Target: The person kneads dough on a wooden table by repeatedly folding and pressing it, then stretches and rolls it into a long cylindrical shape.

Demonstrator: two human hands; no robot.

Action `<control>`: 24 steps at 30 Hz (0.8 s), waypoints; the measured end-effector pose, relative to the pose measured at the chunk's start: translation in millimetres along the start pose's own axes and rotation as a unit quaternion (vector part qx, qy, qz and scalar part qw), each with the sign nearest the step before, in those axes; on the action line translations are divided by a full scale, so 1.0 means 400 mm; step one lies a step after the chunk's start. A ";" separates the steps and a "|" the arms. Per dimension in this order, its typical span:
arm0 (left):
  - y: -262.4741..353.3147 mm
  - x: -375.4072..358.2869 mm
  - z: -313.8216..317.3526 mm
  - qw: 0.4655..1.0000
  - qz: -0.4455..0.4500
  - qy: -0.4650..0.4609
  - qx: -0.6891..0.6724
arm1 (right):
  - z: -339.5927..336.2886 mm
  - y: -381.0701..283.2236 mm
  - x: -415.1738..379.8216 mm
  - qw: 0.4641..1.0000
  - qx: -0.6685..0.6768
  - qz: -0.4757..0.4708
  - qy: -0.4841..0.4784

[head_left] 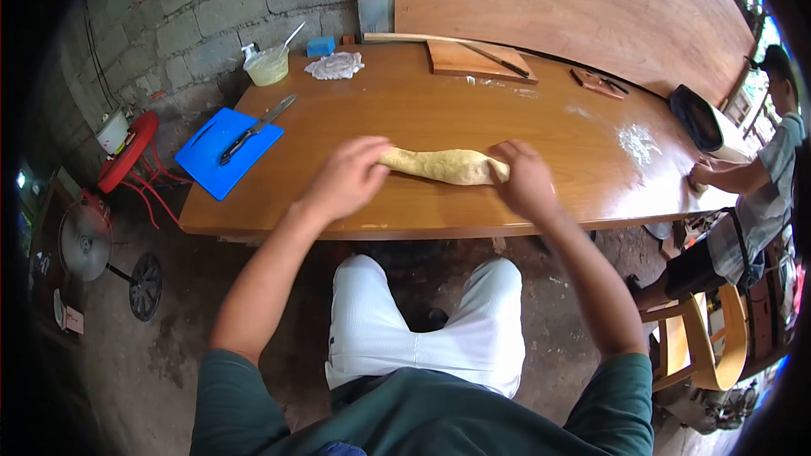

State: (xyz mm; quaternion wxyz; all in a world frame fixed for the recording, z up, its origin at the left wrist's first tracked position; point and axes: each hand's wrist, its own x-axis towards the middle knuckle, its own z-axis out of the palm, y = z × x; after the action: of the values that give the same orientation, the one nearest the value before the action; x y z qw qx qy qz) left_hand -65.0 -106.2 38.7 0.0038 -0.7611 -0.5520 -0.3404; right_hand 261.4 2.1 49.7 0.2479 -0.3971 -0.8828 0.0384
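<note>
A thick roll of pale yellow dough (443, 166) lies across the wooden table, a little back from its front edge. Its left end is narrower than its middle. My left hand (351, 176) grips the left end, with the fingers curled over it. At the other end my right hand (522, 179) is closed round the dough, thumb side inward. The dough tips inside both hands are hidden.
To the left, a knife (253, 131) rests on a blue cutting board (221, 179). Behind stand a tub (269, 67), a blue sponge (321, 46) and a crumpled cloth (334, 66). Flour (638, 143) dusts the right side, near another person (764, 169). A wooden board (481, 63) lies at the back.
</note>
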 end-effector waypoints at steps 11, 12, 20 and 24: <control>-0.091 0.172 0.298 0.972 -0.075 -0.222 -0.030 | 0.319 -0.003 0.169 0.987 -0.094 0.096 -0.093; -0.111 0.200 0.310 0.971 -0.091 -0.218 -0.042 | 0.325 0.010 0.201 0.987 -0.079 0.105 -0.093; -0.207 0.406 0.419 0.973 -0.180 -0.102 0.104 | 0.368 0.129 0.445 0.974 -0.047 0.184 -0.122; -0.278 0.510 0.457 0.967 -0.216 -0.066 0.115 | 0.374 0.177 0.551 0.967 0.004 0.236 -0.100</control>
State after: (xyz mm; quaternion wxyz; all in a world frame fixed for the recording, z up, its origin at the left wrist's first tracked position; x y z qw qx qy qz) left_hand -32.1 177.9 -36.5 -0.0187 -0.6390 -0.7380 -0.2162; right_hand 115.7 228.3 -10.1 0.1442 -0.5873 -0.7842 0.1389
